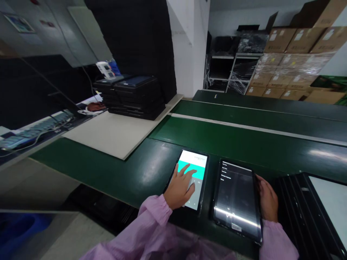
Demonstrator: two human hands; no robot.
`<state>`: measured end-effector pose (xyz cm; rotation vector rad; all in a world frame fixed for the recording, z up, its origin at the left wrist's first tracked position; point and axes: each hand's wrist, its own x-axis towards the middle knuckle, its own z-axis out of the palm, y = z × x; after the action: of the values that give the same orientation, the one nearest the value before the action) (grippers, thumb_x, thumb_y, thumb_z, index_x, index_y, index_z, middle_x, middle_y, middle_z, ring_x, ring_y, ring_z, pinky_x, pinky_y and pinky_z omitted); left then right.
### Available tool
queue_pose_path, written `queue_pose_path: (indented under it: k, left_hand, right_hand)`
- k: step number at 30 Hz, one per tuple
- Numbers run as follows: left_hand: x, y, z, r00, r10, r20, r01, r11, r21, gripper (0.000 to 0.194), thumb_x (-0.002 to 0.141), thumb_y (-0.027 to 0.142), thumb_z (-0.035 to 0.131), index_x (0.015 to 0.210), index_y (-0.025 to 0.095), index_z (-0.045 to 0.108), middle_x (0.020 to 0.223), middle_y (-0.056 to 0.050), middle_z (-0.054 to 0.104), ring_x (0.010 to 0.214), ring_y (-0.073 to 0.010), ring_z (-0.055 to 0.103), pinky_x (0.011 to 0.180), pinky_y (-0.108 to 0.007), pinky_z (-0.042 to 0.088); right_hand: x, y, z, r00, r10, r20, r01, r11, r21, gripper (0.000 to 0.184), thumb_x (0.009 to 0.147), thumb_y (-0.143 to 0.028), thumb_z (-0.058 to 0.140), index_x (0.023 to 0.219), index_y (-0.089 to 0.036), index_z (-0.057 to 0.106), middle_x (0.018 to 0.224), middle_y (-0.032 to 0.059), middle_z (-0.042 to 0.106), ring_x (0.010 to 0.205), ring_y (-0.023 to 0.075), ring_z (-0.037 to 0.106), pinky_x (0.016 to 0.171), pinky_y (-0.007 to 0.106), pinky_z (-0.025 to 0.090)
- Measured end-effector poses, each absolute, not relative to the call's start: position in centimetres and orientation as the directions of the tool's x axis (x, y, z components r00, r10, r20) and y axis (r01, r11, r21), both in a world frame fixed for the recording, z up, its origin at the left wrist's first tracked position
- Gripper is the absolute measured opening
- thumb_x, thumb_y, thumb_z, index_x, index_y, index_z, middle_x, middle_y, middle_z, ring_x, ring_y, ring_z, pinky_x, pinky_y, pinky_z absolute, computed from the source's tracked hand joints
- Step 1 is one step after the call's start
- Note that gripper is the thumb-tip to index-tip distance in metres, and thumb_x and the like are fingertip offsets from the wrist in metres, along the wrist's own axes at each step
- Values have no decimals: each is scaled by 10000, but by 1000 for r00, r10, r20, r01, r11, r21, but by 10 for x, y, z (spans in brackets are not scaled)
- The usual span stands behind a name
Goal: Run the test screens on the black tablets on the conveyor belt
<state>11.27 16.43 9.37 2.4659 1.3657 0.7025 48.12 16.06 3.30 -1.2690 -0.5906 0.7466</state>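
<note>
Two tablets lie side by side on the green workbench (238, 144). The left tablet (199, 164) shows a bright white and turquoise screen. My left hand (179, 189) rests on it with fingers spread, the index finger touching the turquoise area. The right tablet (237, 200) has a dark screen with a short white menu list at its top left. My right hand (267, 200) grips that tablet's right edge, fingers curled around it. Both arms wear pink sleeves.
A stack of black tablets (135, 95) stands on a beige mat (111, 133) at the back left. Black trays (306, 213) sit right of my right hand. A keyboard (35, 128) lies far left. Cardboard boxes (295, 65) and shelving fill the back right.
</note>
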Motion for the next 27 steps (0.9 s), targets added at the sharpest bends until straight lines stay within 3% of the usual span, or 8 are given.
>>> queue_pose_path:
  k: [5, 9, 13, 15, 17, 22, 27]
  left_hand:
    - [89, 175, 92, 321, 864, 387, 685, -494, 535, 486, 972, 189, 451, 1456, 217, 481, 1483, -104, 589, 1526, -290, 377, 1304, -642, 123]
    - [68, 204, 79, 99, 915, 392, 533, -381, 756, 447, 962, 264, 512, 1403, 200, 532, 1460, -128, 588, 1435, -289, 481, 1276, -581, 252]
    - [54, 250, 56, -80, 987, 136, 32, -134, 990, 502, 822, 374, 714, 1284, 196, 633, 1411, -138, 631, 1377, -326, 545, 1229, -511, 348]
    - [52, 271, 45, -31, 999, -28, -242, 20, 970, 526, 755, 410, 765, 1222, 185, 678, 1386, -146, 659, 1361, -348, 560, 1213, -513, 363]
    - [54, 286, 38, 28, 995, -95, -396, 99, 913, 541, 721, 429, 777, 1190, 170, 705, 1368, -150, 677, 1366, -358, 553, 1207, -511, 363]
    - [61, 293, 34, 125, 992, -11, -412, 62, 909, 564, 737, 371, 759, 1263, 172, 709, 1358, -119, 698, 1299, -340, 602, 1128, -437, 428]
    - [62, 289, 39, 130, 989, -65, -251, 96, 963, 618, 735, 362, 745, 1322, 185, 676, 1290, -101, 730, 1117, -295, 690, 970, -388, 512]
  right_hand:
    - [482, 160, 32, 638, 770, -9, -163, 123, -979, 495, 745, -527, 791, 1111, -193, 784, 1197, 77, 762, 1206, 296, 669, 1143, 444, 467]
    - [483, 161, 31, 633, 774, -17, -174, 121, -977, 531, 719, -551, 811, 1108, -190, 783, 1219, 82, 757, 1227, 311, 658, 1163, 466, 445]
    - [482, 161, 33, 636, 771, -32, -169, 98, -981, 552, 709, -572, 818, 1128, -214, 788, 1261, 76, 747, 1249, 323, 648, 1168, 465, 445]
    - [483, 161, 32, 637, 770, -31, -139, 76, -987, 563, 724, -582, 808, 1165, -232, 786, 1288, 68, 738, 1260, 322, 642, 1156, 451, 458]
    - [485, 161, 29, 627, 778, -31, -106, 46, -993, 569, 739, -587, 796, 1197, -249, 779, 1295, 58, 735, 1270, 322, 636, 1145, 445, 464]
    - [490, 159, 28, 578, 815, -43, -49, -17, -999, 591, 736, -576, 791, 1242, -273, 753, 1296, 44, 735, 1250, 316, 651, 1063, 420, 523]
    - [487, 159, 37, 577, 814, -62, -33, -53, -998, 650, 679, -575, 828, 1246, -272, 735, 1302, 47, 725, 1244, 316, 647, 1021, 396, 548]
